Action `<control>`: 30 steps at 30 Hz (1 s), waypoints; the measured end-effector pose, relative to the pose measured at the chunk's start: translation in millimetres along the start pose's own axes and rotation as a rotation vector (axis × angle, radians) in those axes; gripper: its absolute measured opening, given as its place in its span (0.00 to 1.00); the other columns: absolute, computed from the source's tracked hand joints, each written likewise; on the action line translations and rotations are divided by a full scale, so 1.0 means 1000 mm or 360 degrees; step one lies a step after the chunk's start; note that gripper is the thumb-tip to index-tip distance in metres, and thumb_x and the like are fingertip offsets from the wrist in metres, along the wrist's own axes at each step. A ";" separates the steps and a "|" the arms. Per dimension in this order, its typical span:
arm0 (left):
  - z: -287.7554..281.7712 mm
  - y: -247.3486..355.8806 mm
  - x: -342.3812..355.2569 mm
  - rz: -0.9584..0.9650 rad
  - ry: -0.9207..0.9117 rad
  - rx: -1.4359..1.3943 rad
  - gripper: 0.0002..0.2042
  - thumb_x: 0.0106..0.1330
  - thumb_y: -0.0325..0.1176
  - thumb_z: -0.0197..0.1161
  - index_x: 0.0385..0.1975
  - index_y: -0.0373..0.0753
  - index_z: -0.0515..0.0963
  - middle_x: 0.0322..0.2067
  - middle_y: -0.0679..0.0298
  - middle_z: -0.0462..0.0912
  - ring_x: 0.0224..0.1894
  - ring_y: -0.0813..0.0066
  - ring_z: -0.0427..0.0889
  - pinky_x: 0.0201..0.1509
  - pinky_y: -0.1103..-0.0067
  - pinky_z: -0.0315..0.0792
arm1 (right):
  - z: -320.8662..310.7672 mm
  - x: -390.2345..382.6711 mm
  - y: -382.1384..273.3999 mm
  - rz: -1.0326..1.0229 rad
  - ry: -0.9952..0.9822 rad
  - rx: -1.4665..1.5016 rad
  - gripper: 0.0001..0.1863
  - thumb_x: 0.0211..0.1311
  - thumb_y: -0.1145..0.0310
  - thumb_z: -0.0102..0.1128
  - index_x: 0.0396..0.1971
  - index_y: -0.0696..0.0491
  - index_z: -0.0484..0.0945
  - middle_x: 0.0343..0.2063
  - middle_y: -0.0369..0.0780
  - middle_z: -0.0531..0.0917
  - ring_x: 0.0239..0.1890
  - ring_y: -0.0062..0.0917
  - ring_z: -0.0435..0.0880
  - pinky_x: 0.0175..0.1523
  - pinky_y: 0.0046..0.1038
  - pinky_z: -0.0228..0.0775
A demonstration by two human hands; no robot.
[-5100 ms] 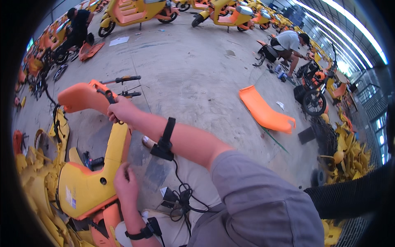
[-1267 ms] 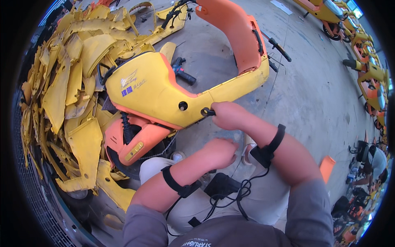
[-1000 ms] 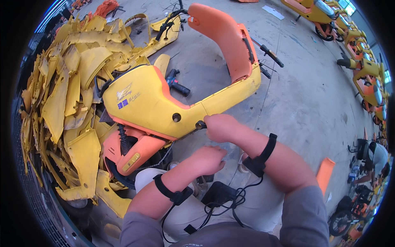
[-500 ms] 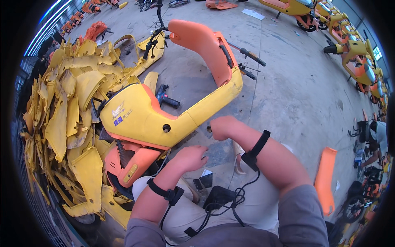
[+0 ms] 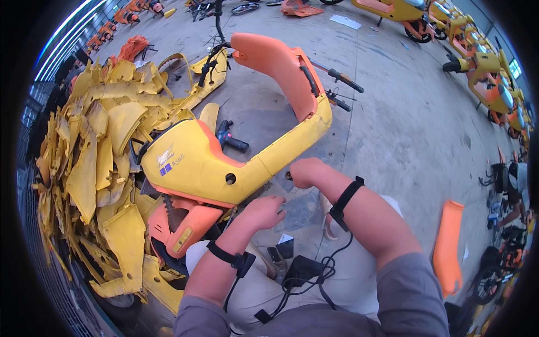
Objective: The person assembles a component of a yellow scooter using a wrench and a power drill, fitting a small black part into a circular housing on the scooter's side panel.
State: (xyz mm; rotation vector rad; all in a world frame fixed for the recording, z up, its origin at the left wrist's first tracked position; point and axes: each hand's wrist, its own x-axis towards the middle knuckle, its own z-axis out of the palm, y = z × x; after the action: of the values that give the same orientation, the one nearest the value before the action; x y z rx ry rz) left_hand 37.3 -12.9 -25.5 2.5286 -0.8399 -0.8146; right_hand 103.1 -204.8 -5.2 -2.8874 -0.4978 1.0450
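A yellow and orange scooter (image 5: pixel 191 151) lies tipped over on the floor in front of me. Just below its yellow frame bar is my right hand (image 5: pixel 307 172), curled into a fist. A small dark spot shows at its finger side, and what it grips, if anything, cannot be made out. My left hand (image 5: pixel 264 213) hovers lower, near the scooter's underside, with thumb and fingers slightly apart and nothing visible in them. Beyond the frame bar a black and blue power drill (image 5: pixel 231 138) rests on the floor.
On the left rises a heap of broken yellow panels (image 5: pixel 84 168). An orange panel (image 5: pixel 448 247) lies to my right. Parked scooters (image 5: pixel 477 73) line the far right, where another person (image 5: pixel 517 182) is partly visible. A cable (image 5: pixel 323 272) runs between my wrist straps.
The view has shifted slightly, so the scooter and heap sit a little lower and farther right. Both hands keep nearly the same pose beside the scooter.
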 end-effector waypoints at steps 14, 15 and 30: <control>-0.008 0.001 -0.006 -0.0050 -0.0052 0.0057 0.20 0.65 0.41 0.57 0.54 0.40 0.75 0.49 0.49 0.80 0.49 0.50 0.80 0.55 0.62 0.73 | 0.009 0.026 -0.018 0.0061 0.0131 0.0042 0.13 0.55 0.71 0.56 0.39 0.51 0.85 0.41 0.43 0.86 0.46 0.36 0.85 0.48 0.35 0.77; -0.007 -0.001 -0.006 -0.0056 -0.0054 0.0048 0.20 0.65 0.41 0.57 0.54 0.40 0.75 0.49 0.49 0.80 0.49 0.50 0.80 0.55 0.62 0.73 | 0.008 0.029 -0.020 0.0104 0.0172 0.0041 0.13 0.55 0.70 0.57 0.39 0.50 0.85 0.41 0.43 0.86 0.46 0.36 0.85 0.48 0.35 0.77; -0.011 -0.007 -0.010 0.0016 0.0059 0.0009 0.16 0.64 0.40 0.58 0.47 0.38 0.76 0.43 0.51 0.81 0.47 0.50 0.81 0.52 0.63 0.74 | 0.019 0.085 -0.046 0.0354 0.0535 0.0137 0.10 0.59 0.70 0.57 0.36 0.49 0.87 0.36 0.41 0.88 0.41 0.33 0.88 0.45 0.33 0.79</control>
State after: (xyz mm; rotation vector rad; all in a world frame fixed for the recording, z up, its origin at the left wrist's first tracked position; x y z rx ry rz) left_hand 40.6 0.0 -16.5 2.5344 -0.8433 -0.7607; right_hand 139.6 -136.1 -66.5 -2.9995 -0.1142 0.5571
